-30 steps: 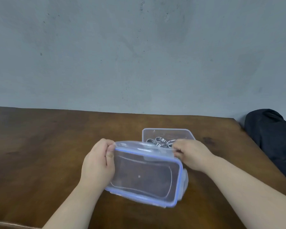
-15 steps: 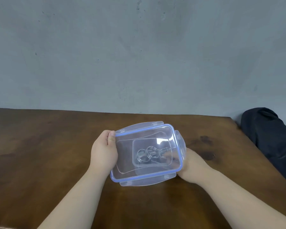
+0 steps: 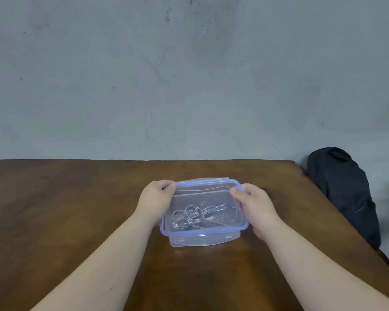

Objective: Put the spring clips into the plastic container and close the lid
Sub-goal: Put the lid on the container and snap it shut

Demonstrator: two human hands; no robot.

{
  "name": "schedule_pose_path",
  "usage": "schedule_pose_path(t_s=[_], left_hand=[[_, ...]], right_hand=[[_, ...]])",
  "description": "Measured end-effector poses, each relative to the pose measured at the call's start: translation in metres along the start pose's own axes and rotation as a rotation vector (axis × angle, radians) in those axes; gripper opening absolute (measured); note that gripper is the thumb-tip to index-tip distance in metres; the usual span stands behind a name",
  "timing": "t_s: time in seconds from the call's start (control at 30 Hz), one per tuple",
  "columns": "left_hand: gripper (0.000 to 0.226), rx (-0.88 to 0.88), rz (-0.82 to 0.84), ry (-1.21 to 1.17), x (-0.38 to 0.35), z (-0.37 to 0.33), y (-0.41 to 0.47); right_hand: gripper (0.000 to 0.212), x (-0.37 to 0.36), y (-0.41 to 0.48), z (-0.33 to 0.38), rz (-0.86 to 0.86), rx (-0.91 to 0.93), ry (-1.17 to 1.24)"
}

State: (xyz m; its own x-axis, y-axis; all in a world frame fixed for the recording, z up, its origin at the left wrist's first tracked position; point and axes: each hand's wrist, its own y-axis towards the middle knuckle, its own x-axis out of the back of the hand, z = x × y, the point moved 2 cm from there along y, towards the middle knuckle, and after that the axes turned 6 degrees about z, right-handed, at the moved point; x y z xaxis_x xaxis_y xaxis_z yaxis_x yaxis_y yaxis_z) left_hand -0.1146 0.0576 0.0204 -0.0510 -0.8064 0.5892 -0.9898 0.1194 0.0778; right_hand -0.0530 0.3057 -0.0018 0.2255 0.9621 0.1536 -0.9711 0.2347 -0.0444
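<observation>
A clear plastic container (image 3: 202, 240) stands on the brown wooden table (image 3: 65, 209). Its clear lid (image 3: 207, 191), edged in blue, lies flat on top of it. Through the lid I see metal spring clips (image 3: 190, 215) with round wire loops on the container's floor. My left hand (image 3: 154, 202) grips the lid's left edge, thumb on the top near the far corner. My right hand (image 3: 254, 206) holds the lid's right edge the same way. The side latch flaps are hidden under my hands; the front flap hangs down unlatched.
A dark bag (image 3: 344, 194) sits off the table's right edge against the grey wall (image 3: 189, 75). The table's far edge meets the wall just behind the container.
The lid, first tilted toward me in front of the container, was carried over it and lowered flat onto it. Both hands moved from the lid's far edge to its sides.
</observation>
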Motion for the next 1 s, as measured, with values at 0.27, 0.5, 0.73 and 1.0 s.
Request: schedule_pose_path(t_s=[0.27, 0.5, 0.73, 1.0], left_hand=[[0.038, 0.104, -0.014, 0.020, -0.019, 0.038, 0.005], [0.034, 0.151, 0.033, -0.127, -0.027, 0.039, 0.009], [0.033, 0.203, 0.137, -0.431, -0.037, 0.043, 0.016], [0.032, 0.198, 0.174, -0.742, -0.046, 0.050, 0.024]], right_hand=[[0.034, -0.006, 0.024, -0.007, -0.081, -0.117, -0.551], [0.032, -0.004, 0.039, -0.015, -0.012, -0.146, -0.671], [0.033, -0.003, 0.048, -0.026, 0.151, -0.194, -0.362], [0.040, -0.003, 0.045, -0.039, 0.183, -0.259, 0.162]])
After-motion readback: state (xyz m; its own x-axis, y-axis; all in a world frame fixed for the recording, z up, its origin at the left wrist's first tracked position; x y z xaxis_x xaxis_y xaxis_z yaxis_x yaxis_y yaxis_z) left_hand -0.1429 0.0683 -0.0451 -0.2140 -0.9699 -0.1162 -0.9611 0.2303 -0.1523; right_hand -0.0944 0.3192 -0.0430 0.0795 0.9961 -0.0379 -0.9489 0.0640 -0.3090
